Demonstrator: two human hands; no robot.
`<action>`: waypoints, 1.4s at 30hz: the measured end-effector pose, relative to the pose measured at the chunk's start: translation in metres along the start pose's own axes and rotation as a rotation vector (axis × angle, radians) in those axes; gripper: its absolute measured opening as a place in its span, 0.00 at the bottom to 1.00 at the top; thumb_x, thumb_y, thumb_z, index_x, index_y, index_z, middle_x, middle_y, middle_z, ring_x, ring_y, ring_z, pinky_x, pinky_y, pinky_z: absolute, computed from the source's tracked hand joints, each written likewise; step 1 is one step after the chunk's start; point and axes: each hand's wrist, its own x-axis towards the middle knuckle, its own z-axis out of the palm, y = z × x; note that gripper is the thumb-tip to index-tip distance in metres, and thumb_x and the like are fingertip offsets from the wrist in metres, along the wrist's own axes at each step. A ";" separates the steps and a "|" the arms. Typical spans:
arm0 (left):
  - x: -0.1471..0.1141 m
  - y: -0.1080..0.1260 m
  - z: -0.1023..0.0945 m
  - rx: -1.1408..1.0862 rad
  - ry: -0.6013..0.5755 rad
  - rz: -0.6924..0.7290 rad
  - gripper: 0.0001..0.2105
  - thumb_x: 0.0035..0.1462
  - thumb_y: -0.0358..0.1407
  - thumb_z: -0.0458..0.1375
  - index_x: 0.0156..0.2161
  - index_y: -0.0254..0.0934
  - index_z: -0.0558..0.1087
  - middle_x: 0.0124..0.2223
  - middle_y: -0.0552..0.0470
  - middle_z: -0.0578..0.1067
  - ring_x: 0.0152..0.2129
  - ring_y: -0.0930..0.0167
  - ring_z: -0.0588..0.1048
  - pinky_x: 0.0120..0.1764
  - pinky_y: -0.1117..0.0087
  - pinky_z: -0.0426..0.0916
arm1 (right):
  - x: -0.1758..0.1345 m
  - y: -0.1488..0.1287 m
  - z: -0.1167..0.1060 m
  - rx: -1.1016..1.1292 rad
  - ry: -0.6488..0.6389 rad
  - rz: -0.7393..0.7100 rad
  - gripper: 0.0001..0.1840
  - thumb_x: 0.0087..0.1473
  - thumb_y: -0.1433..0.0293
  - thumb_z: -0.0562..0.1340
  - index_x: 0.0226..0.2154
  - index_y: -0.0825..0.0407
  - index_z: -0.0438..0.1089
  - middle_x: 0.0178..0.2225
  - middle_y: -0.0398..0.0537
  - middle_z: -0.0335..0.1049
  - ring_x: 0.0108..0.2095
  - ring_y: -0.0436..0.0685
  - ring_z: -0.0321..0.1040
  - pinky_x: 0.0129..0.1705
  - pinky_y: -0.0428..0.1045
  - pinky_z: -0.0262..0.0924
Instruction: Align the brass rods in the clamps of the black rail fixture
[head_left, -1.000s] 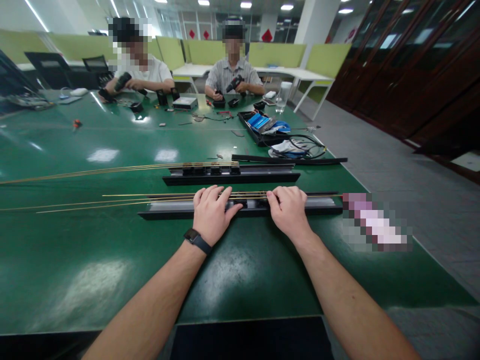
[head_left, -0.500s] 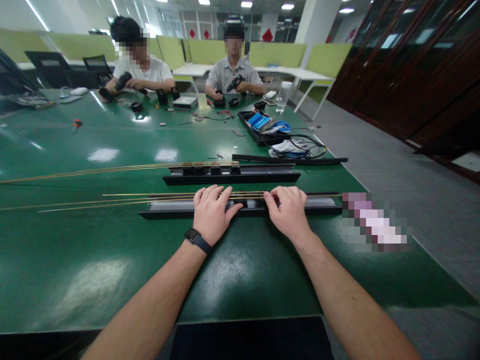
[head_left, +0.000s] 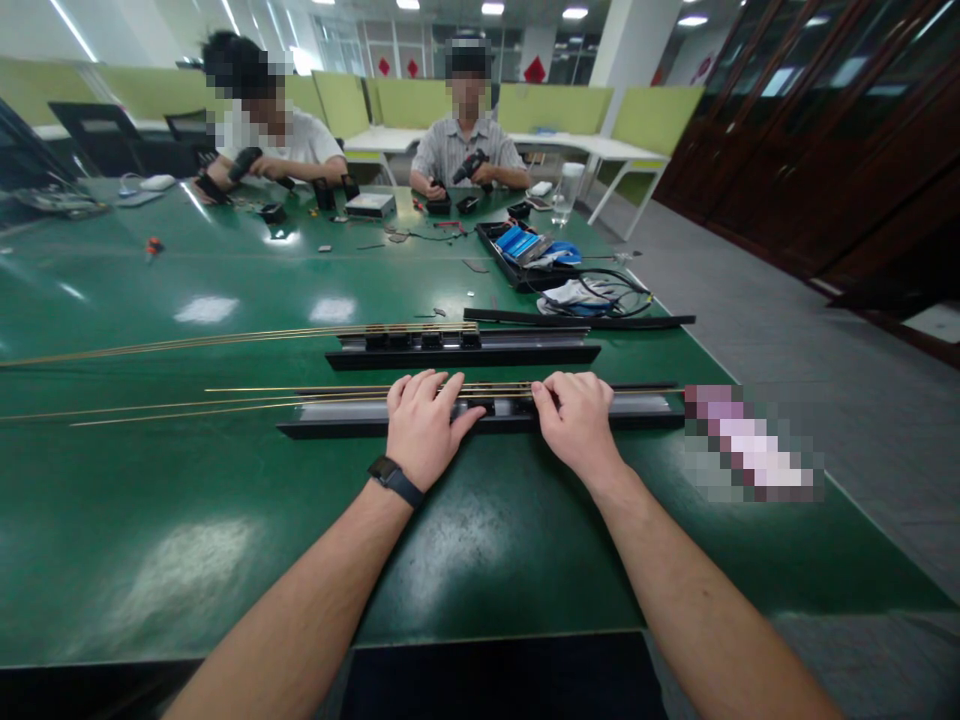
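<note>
My left hand [head_left: 426, 420], with a dark band on the wrist, lies across a long black rail [head_left: 341, 430] with a pale inner channel. Its fingers curl over the far edge and the thumb points right into the channel. Thin brass-coloured rods [head_left: 330, 393] run lengthwise over the rail, under my left hand, and stick out far to the left. My right hand [head_left: 574, 420] is closed at the right half of the rail, thumb and forefinger pinched at the rods. Dark blocks [head_left: 489, 408] sit in the channel between my hands, partly hidden.
Behind lies a second black rail [head_left: 517, 355] with black blocks and long rods. Further back are a black strip [head_left: 577, 320], a cable coil [head_left: 630, 290] and a black tray [head_left: 517, 275] with blue items. Two people sit across the green table [head_left: 225, 560], holding power drills.
My right hand has shifted very slightly to the right. One rod's left end has slid a little to the left. My left hand stays put; the person at left leans further left.
</note>
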 end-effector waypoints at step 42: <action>0.000 -0.001 0.001 -0.011 0.003 0.000 0.22 0.65 0.50 0.60 0.59 0.42 0.75 0.57 0.42 0.78 0.59 0.55 0.71 0.63 0.48 0.57 | 0.000 0.004 -0.001 0.006 -0.028 0.010 0.16 0.68 0.61 0.55 0.29 0.48 0.65 0.32 0.46 0.74 0.41 0.60 0.63 0.48 0.56 0.46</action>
